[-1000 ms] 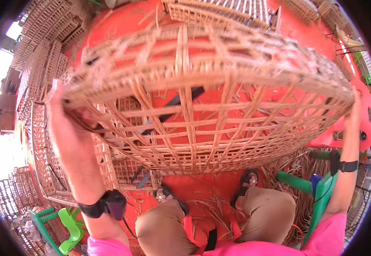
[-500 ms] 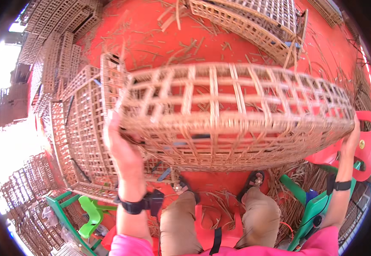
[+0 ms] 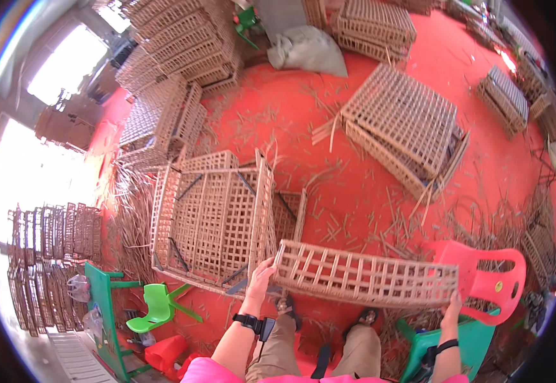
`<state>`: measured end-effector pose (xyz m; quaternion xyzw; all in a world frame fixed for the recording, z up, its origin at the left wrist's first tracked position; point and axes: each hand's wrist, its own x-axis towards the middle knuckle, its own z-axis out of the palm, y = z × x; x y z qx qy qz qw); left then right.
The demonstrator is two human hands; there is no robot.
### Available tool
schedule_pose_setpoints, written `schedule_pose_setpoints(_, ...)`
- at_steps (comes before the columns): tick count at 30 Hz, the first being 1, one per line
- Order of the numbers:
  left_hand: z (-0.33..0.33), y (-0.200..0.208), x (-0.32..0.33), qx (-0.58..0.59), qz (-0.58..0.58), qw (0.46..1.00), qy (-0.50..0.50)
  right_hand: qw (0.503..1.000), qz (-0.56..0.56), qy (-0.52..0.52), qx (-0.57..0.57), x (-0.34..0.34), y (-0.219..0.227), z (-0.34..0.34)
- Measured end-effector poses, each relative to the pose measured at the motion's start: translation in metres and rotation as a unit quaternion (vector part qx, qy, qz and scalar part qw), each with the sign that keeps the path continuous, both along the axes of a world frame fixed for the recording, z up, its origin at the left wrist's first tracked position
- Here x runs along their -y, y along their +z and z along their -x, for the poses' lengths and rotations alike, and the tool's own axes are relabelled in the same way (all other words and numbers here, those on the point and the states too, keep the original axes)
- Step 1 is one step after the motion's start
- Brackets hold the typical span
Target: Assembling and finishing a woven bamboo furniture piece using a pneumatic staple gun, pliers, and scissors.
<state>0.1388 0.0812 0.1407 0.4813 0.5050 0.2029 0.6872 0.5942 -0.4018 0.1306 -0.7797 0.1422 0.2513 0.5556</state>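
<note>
Because the long woven bamboo crate (image 3: 366, 279) is wide, the left hand (image 3: 260, 276) and right hand (image 3: 451, 305) wrap their fingers around opposite ends, low in the frame.

Single head-worn fisheye view, looking steeply down from standing height past own knees at lower centre. Near field: left hand (image 3: 260, 279) and right hand (image 3: 451, 305) at the ends of a woven cage (image 3: 364, 279). Far field: red floor (image 3: 290, 121) bending toward the dark rim, upper frame.
</note>
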Motion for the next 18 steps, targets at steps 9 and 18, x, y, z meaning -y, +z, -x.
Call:
schedule_pose_setpoints(9,-0.05,0.176,0.073,-0.159,0.076,0.982,0.06,0.981,-0.134,-0.072,-0.12,0.029,0.092,-0.022)
schedule_pose_setpoints(18,-0.103,0.314,0.093,-0.099,-0.027,0.994,0.032,0.986,-0.153,-0.063,-0.028,-0.02,0.24,-0.133)
